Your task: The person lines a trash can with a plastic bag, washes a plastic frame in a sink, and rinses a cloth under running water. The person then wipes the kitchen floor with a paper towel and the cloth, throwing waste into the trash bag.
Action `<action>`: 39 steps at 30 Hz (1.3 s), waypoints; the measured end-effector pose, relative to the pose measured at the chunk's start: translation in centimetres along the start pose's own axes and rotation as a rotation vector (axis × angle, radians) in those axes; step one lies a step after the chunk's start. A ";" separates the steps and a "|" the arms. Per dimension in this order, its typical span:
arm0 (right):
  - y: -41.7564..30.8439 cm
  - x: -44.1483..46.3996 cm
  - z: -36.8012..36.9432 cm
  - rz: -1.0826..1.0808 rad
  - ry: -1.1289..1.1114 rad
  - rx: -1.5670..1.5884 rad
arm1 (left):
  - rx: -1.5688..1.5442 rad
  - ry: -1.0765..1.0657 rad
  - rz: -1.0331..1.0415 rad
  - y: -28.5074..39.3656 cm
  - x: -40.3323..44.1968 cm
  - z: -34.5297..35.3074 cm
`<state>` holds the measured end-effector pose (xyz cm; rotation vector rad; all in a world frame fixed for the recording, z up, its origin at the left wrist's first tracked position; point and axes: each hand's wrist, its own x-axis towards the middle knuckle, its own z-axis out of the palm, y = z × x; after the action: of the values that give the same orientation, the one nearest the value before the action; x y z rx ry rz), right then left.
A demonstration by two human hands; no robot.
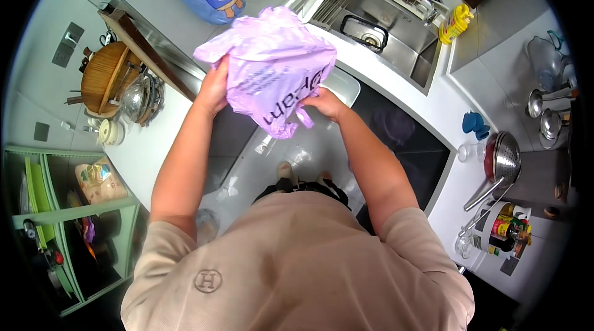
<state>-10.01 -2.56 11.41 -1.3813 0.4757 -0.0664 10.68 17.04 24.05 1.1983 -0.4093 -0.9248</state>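
Note:
A light purple plastic bag (272, 62) with dark lettering is held up in front of me, over the floor between the counters. My left hand (215, 88) grips its left side, the fingers partly hidden behind the plastic. My right hand (324, 104) is closed on the lower right edge, near a dangling strip of the bag. What the bag contains, if anything, cannot be seen. Partly behind it, a pale translucent container (348, 88) shows its rounded corner.
A steel sink (396, 18) with a black-framed rack lies ahead right, beside a yellow bottle (455, 23). Along the right counter (436, 213) stand a colander (506, 158) and a condiment rack. At left are a wooden board (105, 77), pot lids and a green shelf (74, 213).

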 end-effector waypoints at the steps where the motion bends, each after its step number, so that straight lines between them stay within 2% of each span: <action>1: -0.3 -0.4 -0.6 -0.001 0.080 0.038 | 0.077 0.121 -0.016 -0.7 0.1 -1.6; 3: -0.7 -1.6 -2.8 0.000 0.246 0.117 | 0.230 0.359 -0.055 -2.2 -0.6 -4.6; 5: -0.1 -1.7 -6.6 -0.034 0.320 -0.047 | 0.584 0.475 -0.145 -5.3 -2.0 -7.8; 7: -1.7 -2.9 -7.6 -0.081 0.443 -0.302 | 0.644 0.498 0.037 -7.9 -2.4 -7.4; 8: -3.7 -3.6 -7.1 -0.110 0.520 -0.477 | 0.716 0.491 0.064 -8.4 -2.1 -6.7; 9: -5.6 -4.3 -6.2 -0.138 0.595 -0.653 | 0.900 0.634 0.169 -9.3 -1.8 -5.2; 11: -6.8 -4.8 -4.8 -0.171 0.641 -0.664 | 1.037 0.627 0.506 -7.8 -2.2 1.3; 13: -8.3 -6.0 -3.8 -0.128 0.635 -0.668 | 1.254 0.486 0.731 -5.9 -2.6 6.2; 15: -9.5 -7.8 -3.4 -0.118 0.581 -0.675 | 1.419 0.115 0.966 -3.9 -2.4 10.0; 17: -9.7 -9.3 -3.6 -0.143 0.467 -0.669 | 1.410 -0.229 0.921 -3.8 -1.3 13.3; 18: -10.1 -10.3 -3.5 -0.218 0.408 -0.691 | 1.320 -0.272 0.992 -3.4 -1.0 15.4; 21: -11.6 -13.0 -4.1 -0.354 0.309 -0.479 | 1.124 -0.534 0.509 -5.9 1.8 16.7; 22: -12.1 -13.9 -5.1 -0.328 0.292 -0.349 | 1.039 -0.473 0.635 -6.4 1.8 17.4; 25: -10.6 -17.1 -8.6 -0.348 0.191 0.429 | 0.864 -0.509 0.366 -6.5 2.0 18.3; 26: -9.8 -17.5 -9.2 -0.353 0.133 0.526 | 0.749 -0.531 0.373 -7.9 2.6 17.9; 29: -6.8 -17.3 -8.6 -0.232 0.121 0.211 | 0.733 -0.402 0.297 -8.7 3.6 18.2; 30: -6.8 -16.8 -8.1 -0.122 0.042 0.113 | 0.716 -0.384 0.334 -8.9 3.8 18.4; 33: -6.5 -15.7 -6.8 -0.033 0.213 -0.048 | 0.745 -0.303 0.394 -8.8 4.0 17.9; 36: -6.9 -15.6 -7.2 -0.065 0.244 0.129 | 0.928 -0.244 0.404 -7.1 3.7 16.5; 39: -9.4 -16.1 -6.1 0.018 0.055 0.233 | 1.056 -0.269 0.481 -6.0 2.4 15.4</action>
<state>-24.60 -4.95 24.30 -1.1490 0.5099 -0.1406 -1.18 5.31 23.41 1.7912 -1.4533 -0.4097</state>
